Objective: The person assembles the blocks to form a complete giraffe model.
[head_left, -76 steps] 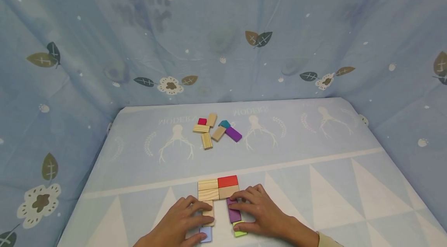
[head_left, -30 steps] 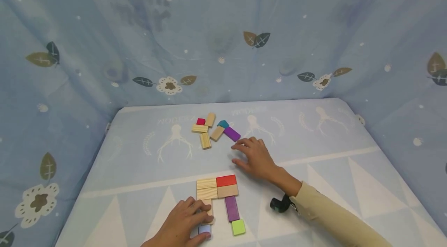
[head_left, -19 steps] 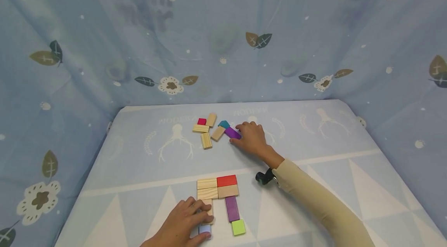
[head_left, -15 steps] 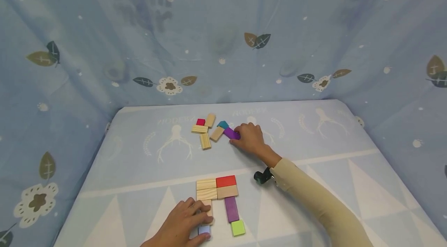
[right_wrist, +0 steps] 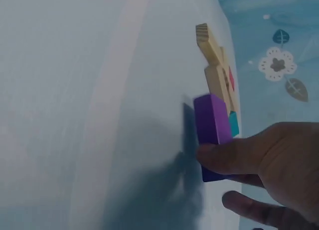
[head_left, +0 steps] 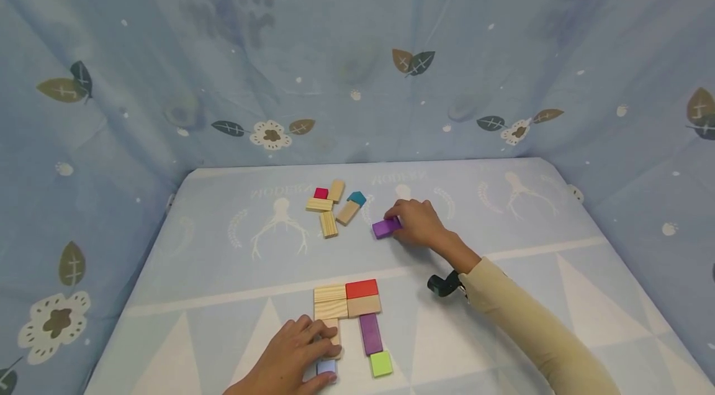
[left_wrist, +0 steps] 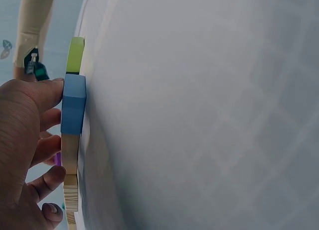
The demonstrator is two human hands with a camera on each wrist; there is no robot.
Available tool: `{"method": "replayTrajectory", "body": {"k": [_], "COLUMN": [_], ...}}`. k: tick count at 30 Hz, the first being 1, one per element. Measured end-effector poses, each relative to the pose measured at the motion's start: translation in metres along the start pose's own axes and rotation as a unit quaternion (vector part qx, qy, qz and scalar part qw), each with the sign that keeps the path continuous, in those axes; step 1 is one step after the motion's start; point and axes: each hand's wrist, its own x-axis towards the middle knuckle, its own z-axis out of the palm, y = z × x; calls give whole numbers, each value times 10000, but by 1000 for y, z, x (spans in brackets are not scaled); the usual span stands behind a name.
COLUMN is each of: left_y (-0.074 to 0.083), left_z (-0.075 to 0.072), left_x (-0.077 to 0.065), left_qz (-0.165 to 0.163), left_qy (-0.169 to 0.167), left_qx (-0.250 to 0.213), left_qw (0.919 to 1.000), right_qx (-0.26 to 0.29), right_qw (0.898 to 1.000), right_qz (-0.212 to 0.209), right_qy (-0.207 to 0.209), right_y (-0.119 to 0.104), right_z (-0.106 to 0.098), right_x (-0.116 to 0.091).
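A purple block (head_left: pixel 385 228) is pinched between the thumb and fingers of my right hand (head_left: pixel 420 223). In the right wrist view the purple block (right_wrist: pixel 210 119) stands off the cloth, with its shadow beside it. My left hand (head_left: pixel 298 348) rests relaxed fingers on the natural wood block (head_left: pixel 335 339) of the near layout. Its thumb touches the blue block (left_wrist: pixel 74 103). The layout also has striped wood blocks (head_left: pixel 331 308), a red block (head_left: pixel 362 289), a plain wood block (head_left: pixel 364 305), a second purple block (head_left: pixel 371 333) and a green block (head_left: pixel 382 364).
Farther back lies a loose group: several wood blocks (head_left: pixel 328 224), a small red block (head_left: pixel 321 193) and a teal pointed block (head_left: pixel 357 198). A patterned cloth covers the table (head_left: pixel 212 295), and a blue curtain (head_left: pixel 357 22) rises behind. A black wrist camera (head_left: pixel 444 284) hangs at the right sleeve.
My right hand has left the near layout, reached to the far group and taken hold of the purple block, drawing it right and nearer. The left hand has stayed on the layout.
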Motion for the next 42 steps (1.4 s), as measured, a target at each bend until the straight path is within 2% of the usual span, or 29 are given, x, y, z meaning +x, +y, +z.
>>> {"method": "replayTrajectory", "body": {"k": [5, 11, 15, 19, 29, 42], "left_y": [1, 2, 2, 0, 0, 1], "left_z": [-1, -3, -2, 0, -1, -1], "left_x": [1, 1, 2, 2, 1, 2], "left_qz": [-49, -39, -82, -53, -96, -198], "left_qy": [-81, -33, -112, -63, -134, -224], "left_qx": [-50, -29, -48, 8, 37, -64], "left_qw": [9999, 10000, 9999, 10000, 9999, 9995], "right_qx": [-24, 47, -113, -134, 261, 543], "right_qw": [9962, 9892, 9855, 9820, 9761, 9734], "right_qz": [-698, -1163, -1407, -1704, -1983, -2077], "right_qy": [-530, -889, -937, -800, -849, -797], "right_y": [4, 3, 2, 0, -3, -4], "right_z": [-9, -14, -13, -7, 10, 13], "right_x": [-13, -25, -30, -34, -38, -44]}}
